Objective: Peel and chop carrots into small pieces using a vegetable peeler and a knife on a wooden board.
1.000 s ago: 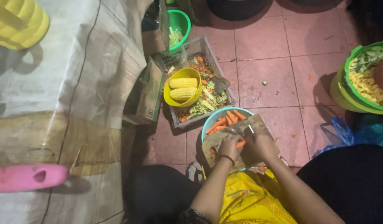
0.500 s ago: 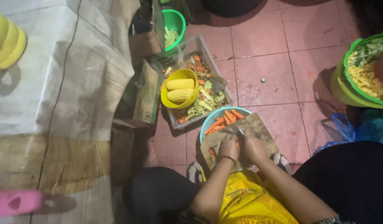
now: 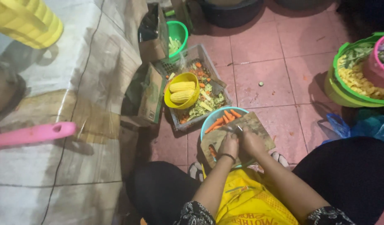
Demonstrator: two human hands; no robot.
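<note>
Yellow apron cloth (image 3: 246,200) covers the lap nearest the camera, with both forearms reaching out over it. The left hand (image 3: 228,146), a dark band at its wrist, curls its fingers down onto something on the wooden cutting board (image 3: 258,125); what they press is too small to tell. Just beside it, the right hand (image 3: 252,141) is closed around a knife (image 3: 238,129) whose blade shows just past the fingertips. The board rests on a light blue bowl (image 3: 208,121), and cut carrot pieces (image 3: 223,118) lie in it just beyond the fingers. Farther out stands a grey crate of vegetable scraps (image 3: 208,100) holding a yellow bowl with two corn cobs (image 3: 182,91), then a green bowl (image 3: 177,35).
</note>
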